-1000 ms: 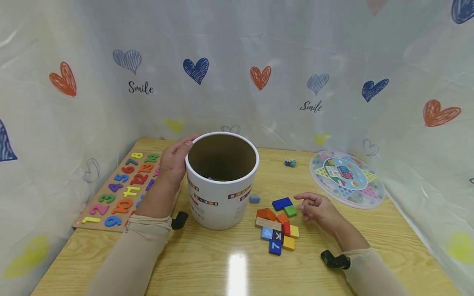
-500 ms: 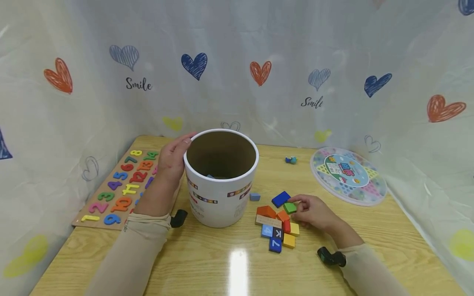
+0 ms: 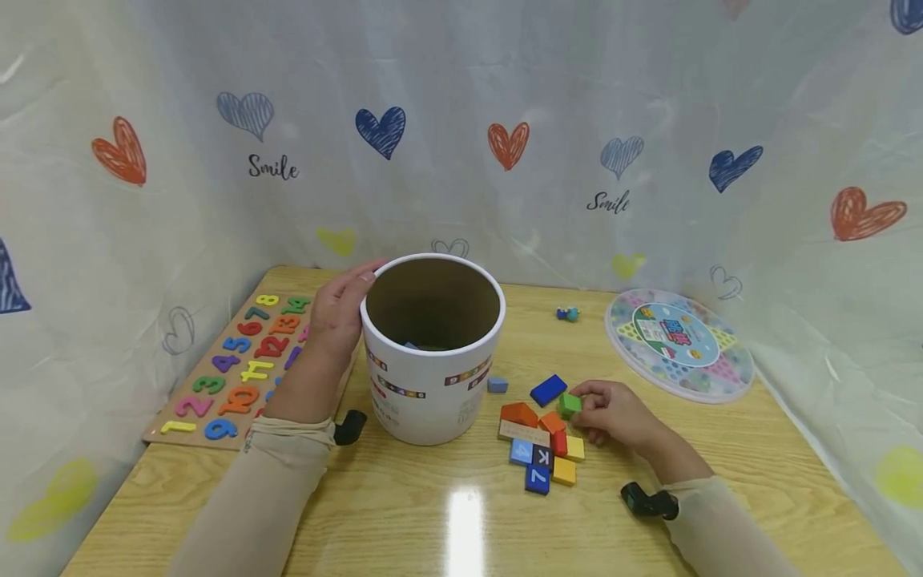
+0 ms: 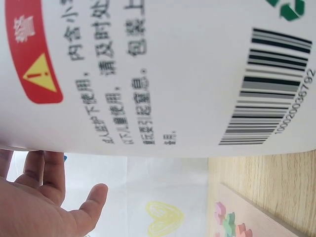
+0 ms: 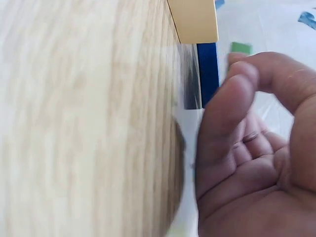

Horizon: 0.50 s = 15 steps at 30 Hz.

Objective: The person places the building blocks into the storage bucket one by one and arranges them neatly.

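A white bucket (image 3: 421, 397) with printed labels stands upright on the table, a few pieces visible down inside. My left hand (image 3: 335, 320) rests on its outer left side, fingertips at the rim; in the left wrist view the fingers (image 4: 54, 175) lie against the wall. My right hand (image 3: 613, 413) pinches a small green block (image 3: 570, 405) between thumb and fingertips. A blue block (image 3: 549, 390) lies just beyond it. Close by are an orange block (image 3: 519, 414), a plain wooden block (image 3: 524, 433), a red block (image 3: 558, 442) and yellow blocks (image 3: 564, 471).
A board of coloured numbers (image 3: 234, 369) lies left of the bucket. At the back right is a round lid (image 3: 681, 344), with a tiny blue figure (image 3: 567, 313) to its left. A light blue block (image 3: 497, 385) sits beside the bucket. Curtains enclose the table.
My right hand has moved left to the green block, taken it between thumb and fingers, and tilted it up. The blue block has turned slightly. My left hand stays on the bucket.
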{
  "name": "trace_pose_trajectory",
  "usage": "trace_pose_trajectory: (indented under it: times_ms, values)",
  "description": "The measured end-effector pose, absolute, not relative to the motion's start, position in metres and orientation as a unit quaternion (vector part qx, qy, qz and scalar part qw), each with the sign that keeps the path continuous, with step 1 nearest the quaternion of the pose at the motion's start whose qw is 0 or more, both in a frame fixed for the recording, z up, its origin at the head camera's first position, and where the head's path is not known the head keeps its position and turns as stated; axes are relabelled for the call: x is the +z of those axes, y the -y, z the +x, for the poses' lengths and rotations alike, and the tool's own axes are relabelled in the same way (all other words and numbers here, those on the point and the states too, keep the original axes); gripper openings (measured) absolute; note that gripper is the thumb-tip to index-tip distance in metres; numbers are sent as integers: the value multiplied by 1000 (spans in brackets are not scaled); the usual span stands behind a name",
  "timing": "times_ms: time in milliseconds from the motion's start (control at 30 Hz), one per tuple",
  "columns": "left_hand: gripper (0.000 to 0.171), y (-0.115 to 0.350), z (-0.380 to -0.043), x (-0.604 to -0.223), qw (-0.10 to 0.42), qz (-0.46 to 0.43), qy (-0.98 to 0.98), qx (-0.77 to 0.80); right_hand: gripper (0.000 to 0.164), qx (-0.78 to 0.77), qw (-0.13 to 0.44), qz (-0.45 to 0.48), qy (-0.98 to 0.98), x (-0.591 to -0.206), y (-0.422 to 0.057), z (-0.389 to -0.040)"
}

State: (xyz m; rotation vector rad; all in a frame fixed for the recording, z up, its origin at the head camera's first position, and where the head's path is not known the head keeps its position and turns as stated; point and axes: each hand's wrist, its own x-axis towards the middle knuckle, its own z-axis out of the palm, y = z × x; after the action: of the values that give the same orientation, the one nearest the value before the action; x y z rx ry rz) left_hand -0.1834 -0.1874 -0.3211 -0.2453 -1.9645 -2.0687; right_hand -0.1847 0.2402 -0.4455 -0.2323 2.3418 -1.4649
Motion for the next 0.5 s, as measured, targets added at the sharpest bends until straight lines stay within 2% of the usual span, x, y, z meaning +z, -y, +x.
trace_pose_trajectory:
  times_ms: [267, 500]
  values:
    - [39, 190, -190, -330, 130, -70, 683, -716, 39, -596, 160, -79, -783, -431, -233, -181]
    - [39, 192, -200, -340, 150, -92, 668, -723, 37, -644, 134, -115, -745, -421, -224, -182]
